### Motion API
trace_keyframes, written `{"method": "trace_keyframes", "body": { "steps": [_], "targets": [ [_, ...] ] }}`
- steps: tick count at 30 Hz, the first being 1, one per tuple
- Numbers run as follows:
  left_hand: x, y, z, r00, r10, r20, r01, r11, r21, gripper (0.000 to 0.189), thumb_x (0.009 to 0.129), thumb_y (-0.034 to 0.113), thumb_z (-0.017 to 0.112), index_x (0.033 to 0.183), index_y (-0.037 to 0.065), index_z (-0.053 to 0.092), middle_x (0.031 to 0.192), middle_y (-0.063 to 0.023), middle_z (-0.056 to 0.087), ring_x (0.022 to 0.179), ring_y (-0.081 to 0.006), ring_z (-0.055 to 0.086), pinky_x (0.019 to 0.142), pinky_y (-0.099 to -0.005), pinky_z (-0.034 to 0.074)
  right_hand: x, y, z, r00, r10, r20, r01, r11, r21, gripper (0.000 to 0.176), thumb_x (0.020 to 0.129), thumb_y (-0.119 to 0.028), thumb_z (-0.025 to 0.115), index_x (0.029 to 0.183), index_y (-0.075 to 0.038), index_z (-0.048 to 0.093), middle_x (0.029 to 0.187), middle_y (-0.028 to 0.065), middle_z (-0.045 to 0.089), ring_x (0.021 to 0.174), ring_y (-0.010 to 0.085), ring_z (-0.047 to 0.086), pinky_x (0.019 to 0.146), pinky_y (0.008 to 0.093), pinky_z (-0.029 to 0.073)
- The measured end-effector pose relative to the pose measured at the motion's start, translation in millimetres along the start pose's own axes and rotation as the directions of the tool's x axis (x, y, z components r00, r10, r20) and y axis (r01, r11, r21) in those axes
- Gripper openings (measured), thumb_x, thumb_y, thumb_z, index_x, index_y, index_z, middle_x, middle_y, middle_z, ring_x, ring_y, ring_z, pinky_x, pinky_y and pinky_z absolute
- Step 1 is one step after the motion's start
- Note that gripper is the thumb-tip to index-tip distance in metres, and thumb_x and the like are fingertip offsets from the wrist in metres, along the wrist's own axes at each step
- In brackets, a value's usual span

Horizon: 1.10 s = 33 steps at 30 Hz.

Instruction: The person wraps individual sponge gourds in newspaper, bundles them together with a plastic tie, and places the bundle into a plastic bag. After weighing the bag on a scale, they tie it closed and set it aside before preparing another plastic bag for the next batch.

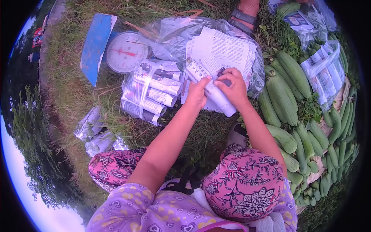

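My left hand [198, 92] is closed around a newspaper roll [219, 100], its thumb lying along the top. The fingers of my right hand [235, 88] are curled onto the roll's other side, pressing the paper. Whatever may be wrapped inside the roll is hidden. Beneath and beyond the roll lies a stack of newspaper sheets [228, 48] on clear plastic. Left of my hands is a plastic-wrapped bundle of newspaper rolls [151, 92], several of them tied together.
A weighing scale [126, 52] with a blue pan [96, 48] stands on the grass at upper left. Many green gourds [280, 96] lie at right, beside another bagged newspaper bundle [324, 71]. More wrapped rolls [92, 125] lie at left. Another person's foot [244, 19] is at the top.
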State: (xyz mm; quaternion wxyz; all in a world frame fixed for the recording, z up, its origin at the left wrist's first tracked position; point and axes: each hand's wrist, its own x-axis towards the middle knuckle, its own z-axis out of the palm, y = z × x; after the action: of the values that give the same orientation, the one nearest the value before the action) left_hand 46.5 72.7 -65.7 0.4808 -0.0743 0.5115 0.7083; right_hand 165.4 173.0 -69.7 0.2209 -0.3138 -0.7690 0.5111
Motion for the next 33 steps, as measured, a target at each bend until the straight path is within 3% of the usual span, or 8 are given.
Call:
{"method": "trace_keyframes", "body": {
  "steps": [6,9,12,16,20,23,29,33],
  "targets": [
    [-6.5,-0.8,5.9,0.990,0.048,-0.134,-0.026,0.986,0.165,0.032,0.083,0.006,0.059,0.113,-0.001,0.050,0.098,-0.0111,0.060,0.088,-0.0207,0.061,0.076,-0.0352,0.051,1.3,3.7,0.8,0.785,0.338,0.520,-0.552,0.764,0.336,0.050,0.084,-0.029,0.065,0.123,0.000,0.052,0.128,0.0194,0.051,0.112,0.0261,0.053,0.092,0.0351,0.042],
    [-11.5,11.0,13.9,0.958,0.076,-0.277,-0.056,0.995,0.081,0.030,0.084,0.007,0.060,0.112,0.001,0.052,0.095,-0.0097,0.061,0.083,-0.0205,0.062,0.073,-0.0340,0.051,-17.2,-42.6,18.0,0.936,-0.055,0.348,0.160,0.946,-0.280,0.074,0.079,-0.028,0.065,0.136,0.005,0.031,0.113,0.0266,0.057,0.101,0.0382,0.058,0.085,0.0393,0.046],
    [-26.5,31.5,21.5,0.979,0.003,-0.204,-0.011,0.999,-0.034,0.028,0.086,0.014,0.061,0.110,0.002,0.052,0.096,-0.0088,0.061,0.086,-0.0213,0.061,0.078,-0.0368,0.049,-11.4,-71.3,11.9,0.908,0.076,0.411,0.057,0.951,-0.303,0.074,0.075,-0.022,0.065,0.135,0.004,0.031,0.109,0.0249,0.058,0.103,0.0384,0.057,0.088,0.0377,0.045],
    [-20.5,48.0,-4.9,0.996,-0.067,0.058,0.076,0.983,-0.165,0.029,0.085,0.021,0.064,0.106,0.003,0.054,0.093,-0.0090,0.061,0.089,-0.0215,0.060,0.080,-0.0385,0.049,0.7,-68.4,18.2,0.851,0.023,0.525,-0.145,0.971,0.192,0.072,0.073,-0.022,0.063,0.133,0.003,0.033,0.106,0.0161,0.058,0.088,0.0329,0.062,0.080,0.0384,0.049],
    [-35.1,64.1,-16.4,0.999,-0.031,0.010,0.032,0.991,-0.132,0.025,0.082,0.020,0.065,0.097,0.002,0.057,0.084,-0.0087,0.061,0.078,-0.0190,0.060,0.072,-0.0363,0.050,-1.6,-90.3,12.7,0.573,0.233,0.786,-0.746,0.545,0.382,0.076,0.072,-0.021,0.069,0.134,0.005,0.033,0.110,0.0180,0.059,0.091,0.0252,0.062,0.081,0.0351,0.049],
    [-40.0,63.0,-11.0,0.980,0.137,-0.144,-0.148,0.987,-0.069,0.018,0.081,0.014,0.065,0.091,0.001,0.058,0.078,-0.0070,0.060,0.065,-0.0175,0.059,0.062,-0.0327,0.049,-10.0,-70.2,37.0,0.795,-0.008,0.607,-0.096,0.986,0.139,0.066,0.074,-0.024,0.069,0.128,0.001,0.039,0.101,0.0108,0.058,0.076,0.0166,0.061,0.070,0.0304,0.051],
    [-72.8,95.5,12.4,0.975,0.177,-0.134,-0.210,0.932,-0.294,0.022,0.081,0.017,0.067,0.093,0.002,0.057,0.083,-0.0078,0.060,0.073,-0.0172,0.059,0.066,-0.0334,0.049,16.2,-153.8,-2.5,0.440,0.319,0.839,-0.754,0.639,0.152,0.050,0.077,-0.028,0.065,0.114,0.001,0.047,0.086,0.0112,0.060,0.061,0.0188,0.061,0.055,0.0317,0.053],
    [-91.4,114.9,17.1,0.962,0.271,-0.009,-0.252,0.881,-0.399,0.026,0.081,0.021,0.067,0.095,0.002,0.056,0.086,-0.0086,0.061,0.077,-0.0186,0.059,0.070,-0.0354,0.049,24.1,-194.3,-17.1,0.342,0.262,0.902,-0.783,0.610,0.119,0.048,0.078,-0.030,0.064,0.113,0.000,0.049,0.087,0.0115,0.061,0.064,0.0202,0.063,0.056,0.0338,0.053]
  ]
}}
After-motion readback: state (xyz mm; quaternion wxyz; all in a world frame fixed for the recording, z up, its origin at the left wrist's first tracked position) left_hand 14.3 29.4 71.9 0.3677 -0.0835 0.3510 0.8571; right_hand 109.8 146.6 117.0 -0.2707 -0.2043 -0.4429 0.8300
